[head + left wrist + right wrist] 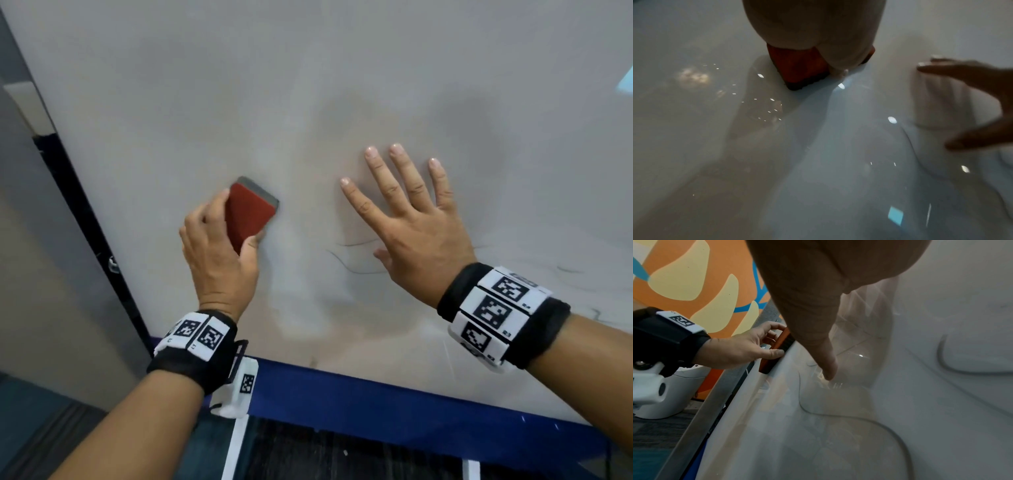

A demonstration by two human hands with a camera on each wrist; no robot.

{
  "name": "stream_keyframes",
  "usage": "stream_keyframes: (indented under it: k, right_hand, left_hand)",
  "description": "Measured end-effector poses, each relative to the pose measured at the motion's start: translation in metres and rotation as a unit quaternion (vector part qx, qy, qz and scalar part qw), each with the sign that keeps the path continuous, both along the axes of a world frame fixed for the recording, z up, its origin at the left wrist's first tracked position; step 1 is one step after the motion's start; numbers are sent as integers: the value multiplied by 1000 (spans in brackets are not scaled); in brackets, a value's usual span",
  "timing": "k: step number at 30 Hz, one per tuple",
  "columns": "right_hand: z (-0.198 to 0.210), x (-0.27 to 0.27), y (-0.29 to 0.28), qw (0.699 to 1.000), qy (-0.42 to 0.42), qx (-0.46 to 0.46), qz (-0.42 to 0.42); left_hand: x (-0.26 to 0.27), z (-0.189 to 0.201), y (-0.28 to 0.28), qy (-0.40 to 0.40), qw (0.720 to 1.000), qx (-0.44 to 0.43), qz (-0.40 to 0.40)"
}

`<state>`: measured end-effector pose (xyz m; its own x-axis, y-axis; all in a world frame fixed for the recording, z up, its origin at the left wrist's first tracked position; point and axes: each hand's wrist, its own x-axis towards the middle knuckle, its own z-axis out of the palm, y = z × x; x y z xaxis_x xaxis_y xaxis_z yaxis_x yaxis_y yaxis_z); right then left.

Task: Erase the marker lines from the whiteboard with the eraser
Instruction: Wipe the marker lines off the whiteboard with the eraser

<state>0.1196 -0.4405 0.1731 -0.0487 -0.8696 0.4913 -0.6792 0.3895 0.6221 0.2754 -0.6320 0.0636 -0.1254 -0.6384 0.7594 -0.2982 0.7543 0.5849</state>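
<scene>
Left hand [219,253] grips red felt-backed block eraser [249,213], pressed to glossy white whiteboard [239,85], centre-left of frame. Right hand [414,219] spread flat on board. Thin dark marker lines [352,257] remain lower centre and lower right: task judged partly done.

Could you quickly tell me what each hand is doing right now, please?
Left hand: holding the eraser.
Right hand: open, fingers spread on the whiteboard.
</scene>
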Motion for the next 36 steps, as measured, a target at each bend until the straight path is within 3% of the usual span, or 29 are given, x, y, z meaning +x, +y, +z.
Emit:
stream_keyframes:
  k: [4,8,10,15,21,24,27,31,35,36]
  right_hand:
    - [-3,0,-1,1000,3,-3,-3]
    - [-12,10,-13,1000,4,-10,4]
    - [-17,16,-21,1000,9,-6,12]
    - [-20,30,-40,1000,-3,-9,19]
    - [-18,37,-48,1000,-7,3,21]
    - [-13,31,-38,1000,1,9,24]
    - [-2,18,-16,1000,-7,-11,8]
    - [3,1,12,1000,-10,-4,-22]
    - [-5,-7,28,999,-16,18,-25]
    - [-4,-8,30,999,-18,19,-25]
  left_hand:
    - [-5,4,4,72,995,65,2]
    - [4,7,2,-52,998,-35,5]
    - [9,8,-4,-76,996,-48,-1]
    - [9,10,-12,43,996,72,-9]
    - [7,12,-12,111,987,120,3]
    - [5,12,1,15,999,46,-2]
    - [-4,7,20,-96,994,-51,-32]
    - [-21,9,40,-51,998,24,-34]
    - [-32,5,55,-131,985,-104,-43]
    - [-34,6,56,-130,985,-104,-43]
